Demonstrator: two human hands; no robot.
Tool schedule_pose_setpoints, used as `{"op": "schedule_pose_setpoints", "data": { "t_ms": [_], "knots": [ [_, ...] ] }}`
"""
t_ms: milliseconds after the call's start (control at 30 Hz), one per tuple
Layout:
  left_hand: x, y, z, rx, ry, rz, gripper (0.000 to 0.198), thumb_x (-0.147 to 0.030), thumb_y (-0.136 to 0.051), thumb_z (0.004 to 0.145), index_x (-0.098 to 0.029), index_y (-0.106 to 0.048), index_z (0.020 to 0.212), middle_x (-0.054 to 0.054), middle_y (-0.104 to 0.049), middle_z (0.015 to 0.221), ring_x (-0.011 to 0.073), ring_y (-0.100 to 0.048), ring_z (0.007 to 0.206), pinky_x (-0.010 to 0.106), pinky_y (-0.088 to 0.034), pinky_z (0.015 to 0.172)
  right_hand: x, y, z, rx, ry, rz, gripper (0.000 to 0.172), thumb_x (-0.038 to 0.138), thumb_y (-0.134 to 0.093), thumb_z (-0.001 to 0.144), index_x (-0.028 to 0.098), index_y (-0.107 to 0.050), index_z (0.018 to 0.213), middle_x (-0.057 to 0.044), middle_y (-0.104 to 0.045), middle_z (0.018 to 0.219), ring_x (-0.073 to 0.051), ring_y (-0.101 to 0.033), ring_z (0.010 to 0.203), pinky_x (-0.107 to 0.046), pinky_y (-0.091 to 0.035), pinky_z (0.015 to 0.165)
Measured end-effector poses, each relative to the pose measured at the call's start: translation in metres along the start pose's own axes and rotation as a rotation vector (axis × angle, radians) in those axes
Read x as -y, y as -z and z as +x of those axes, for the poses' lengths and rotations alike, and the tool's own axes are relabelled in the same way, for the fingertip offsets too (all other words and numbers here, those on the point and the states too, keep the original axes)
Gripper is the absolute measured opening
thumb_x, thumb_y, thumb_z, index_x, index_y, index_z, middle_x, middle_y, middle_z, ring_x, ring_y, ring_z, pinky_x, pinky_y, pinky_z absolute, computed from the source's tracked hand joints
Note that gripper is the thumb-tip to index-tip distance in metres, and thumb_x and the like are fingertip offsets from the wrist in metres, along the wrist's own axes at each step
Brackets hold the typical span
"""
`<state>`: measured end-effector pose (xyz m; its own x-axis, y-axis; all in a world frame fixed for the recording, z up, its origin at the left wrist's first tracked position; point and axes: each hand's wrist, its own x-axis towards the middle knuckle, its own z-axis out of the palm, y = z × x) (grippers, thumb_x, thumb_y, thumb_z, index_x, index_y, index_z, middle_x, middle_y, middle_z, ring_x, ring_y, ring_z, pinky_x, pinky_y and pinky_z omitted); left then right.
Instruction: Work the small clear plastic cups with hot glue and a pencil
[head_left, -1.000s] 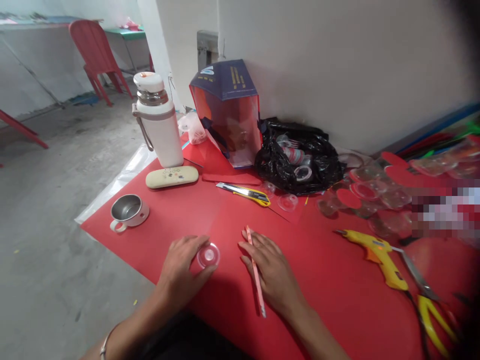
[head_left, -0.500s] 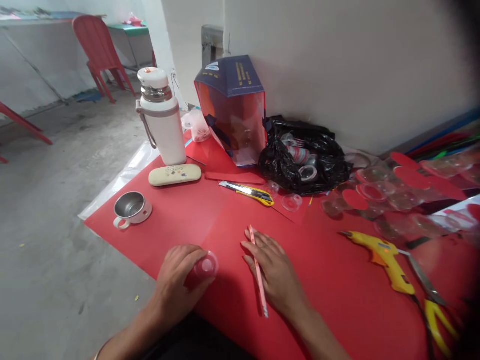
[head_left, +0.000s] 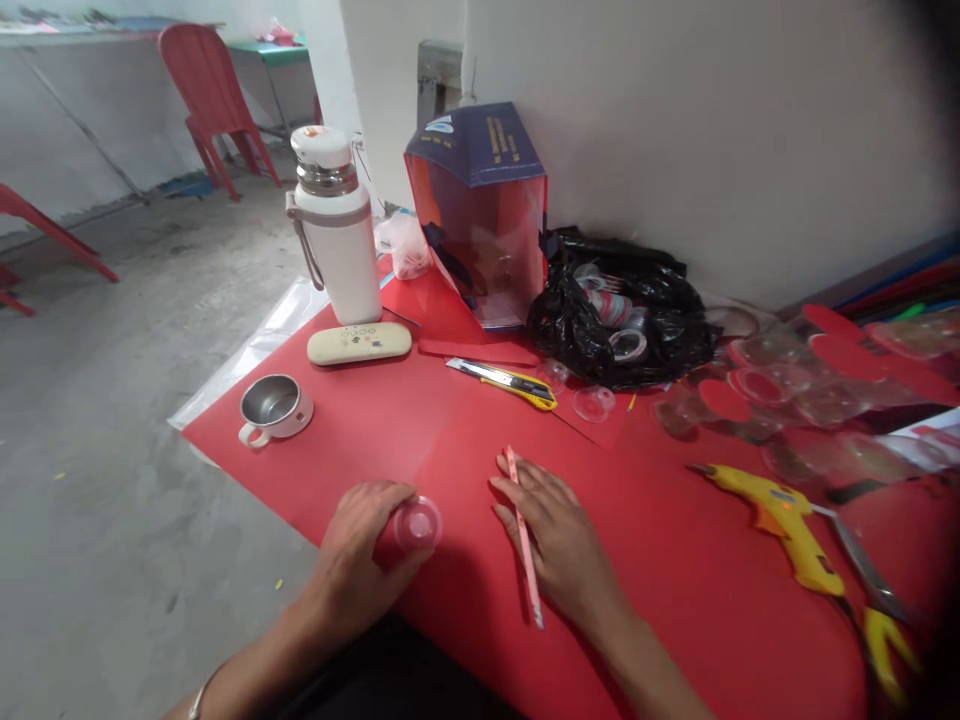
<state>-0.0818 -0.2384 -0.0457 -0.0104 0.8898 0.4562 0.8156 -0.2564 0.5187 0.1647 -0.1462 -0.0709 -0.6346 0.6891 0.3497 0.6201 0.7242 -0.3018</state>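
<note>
A small clear plastic cup (head_left: 418,525) rests on the red sheet (head_left: 360,440), between the thumb and fingers of my left hand (head_left: 358,560). To its right lies my right hand (head_left: 559,530), palm down on the sheet. A pink pencil (head_left: 525,545) is held slanting between its fingers, one end pointing away and the other toward me. Beyond the hands lies a yellow utility knife (head_left: 506,383), its blade side to the left.
A metal cup (head_left: 276,408), glasses case (head_left: 359,343) and white flask (head_left: 341,245) stand at left. Behind are a blue bag (head_left: 480,150) and black plastic bag (head_left: 577,330). A yellow glue gun (head_left: 784,515), scissors (head_left: 885,640) and clear cups (head_left: 832,400) lie right.
The view has shifted slightly, so everything appears a little further right. Both hands keep their hold on the cup and the pencil.
</note>
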Motion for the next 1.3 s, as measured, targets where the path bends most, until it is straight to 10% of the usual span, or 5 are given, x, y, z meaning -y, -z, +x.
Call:
{"op": "schedule_pose_setpoints", "data": {
  "t_ms": [1300],
  "knots": [
    [-0.001, 0.014, 0.007, 0.010, -0.173, 0.054, 0.021, -0.020, -0.056, 0.095, -0.025, -0.066, 0.112, 0.008, -0.071, 0.107, 0.0233, -0.064, 0.101, 0.039, -0.049, 0.086, 0.001, -0.002, -0.002, 0.014, -0.018, 0.016, 0.028, 0.028, -0.049, 0.101, 0.022, -0.064, 0.124, -0.012, -0.065, 0.136, -0.030, -0.060, 0.127, -0.052, -0.050, 0.102]
  ]
}}
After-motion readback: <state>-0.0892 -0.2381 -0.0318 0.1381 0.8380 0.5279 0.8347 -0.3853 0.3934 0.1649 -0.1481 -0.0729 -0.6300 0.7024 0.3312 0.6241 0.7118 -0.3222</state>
